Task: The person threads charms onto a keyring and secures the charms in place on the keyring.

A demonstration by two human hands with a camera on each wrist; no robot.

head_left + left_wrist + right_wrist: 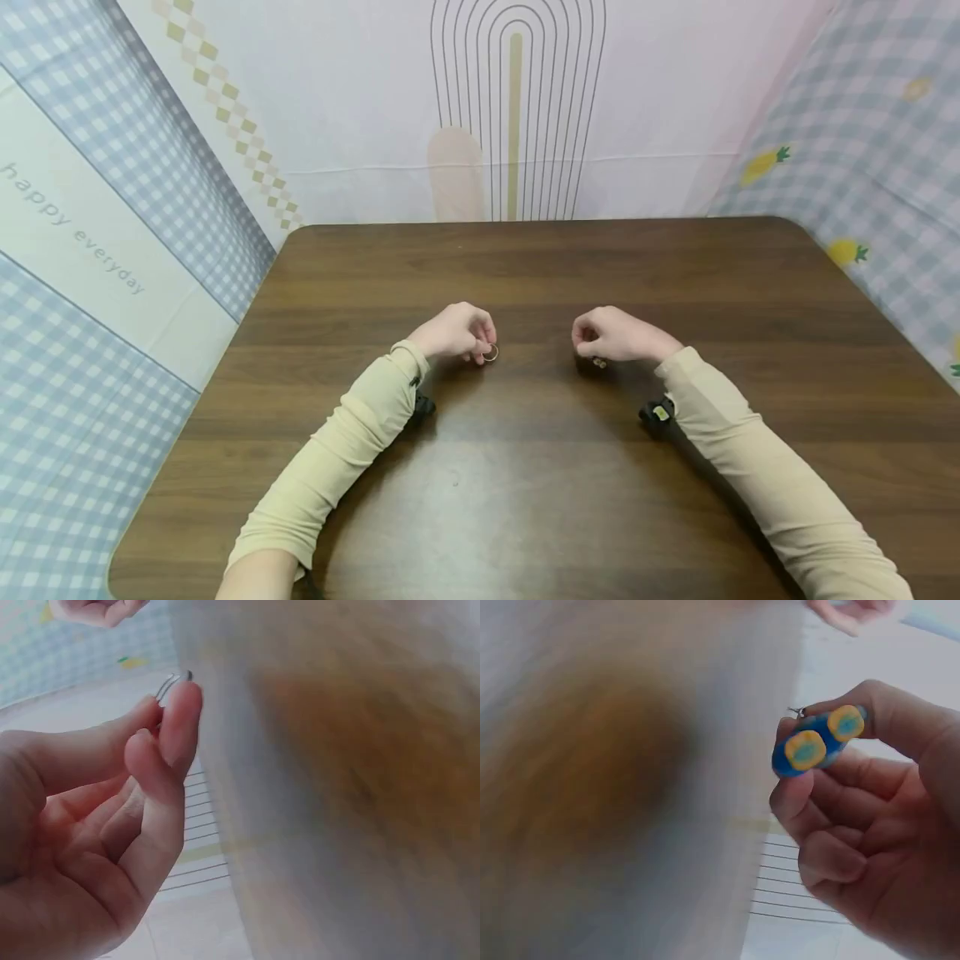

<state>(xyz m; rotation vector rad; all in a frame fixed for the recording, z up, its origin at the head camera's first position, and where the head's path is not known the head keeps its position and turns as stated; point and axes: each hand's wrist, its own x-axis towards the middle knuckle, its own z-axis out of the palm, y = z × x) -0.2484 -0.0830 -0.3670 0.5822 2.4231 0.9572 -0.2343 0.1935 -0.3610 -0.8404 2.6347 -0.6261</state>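
My left hand [456, 332] pinches a thin metal split ring [491, 353] between thumb and index finger, above the middle of the table. In the left wrist view the ring [166, 684] sticks out past the fingertips, its lower part hidden by them. To the right, my right hand [621, 335] grips a small blue figure charm [805, 751] with two round yellow ends that have teal centres. A small metal loop [800, 712] shows at the charm's top, by the thumb tip. A gap separates the two hands.
Both hands are over a dark brown wooden table [465, 500]. Behind it hangs a pale patterned cloth [360, 100], with blue checked cloth [90, 400] at the left and more at the right. A black wrist camera [657, 414] sits below the right cuff.
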